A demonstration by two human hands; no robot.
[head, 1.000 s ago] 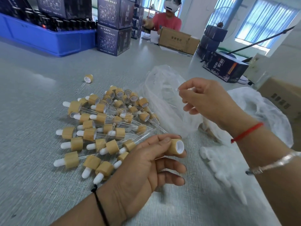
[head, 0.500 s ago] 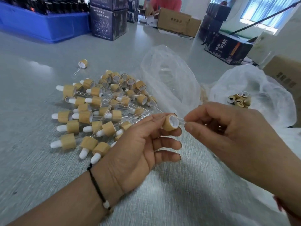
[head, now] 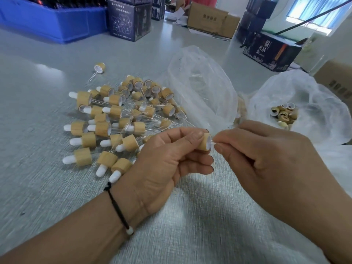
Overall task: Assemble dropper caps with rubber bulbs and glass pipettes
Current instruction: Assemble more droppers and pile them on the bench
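Observation:
My left hand (head: 165, 161) pinches a wooden dropper cap (head: 204, 141) between thumb and forefinger, its white open end facing right. My right hand (head: 266, 159) pinches a clear glass pipette (head: 213, 142) whose end sits in the cap's opening; most of the pipette is hidden by my fingers. A pile of assembled droppers (head: 118, 119) with wooden caps, white bulbs and glass tubes lies on the grey table (head: 38, 187) to the left.
A clear plastic bag (head: 202, 88) holding pipettes lies behind my hands. A second bag (head: 308, 103) at the right holds loose wooden caps (head: 283, 114). One dropper (head: 99, 68) lies apart. A blue crate (head: 47, 23) and boxes (head: 129, 18) stand at the back.
My right hand came down from the bag with a pipette and met the cap in my left hand. The pipette's end now sits in the cap. The view tilted downward.

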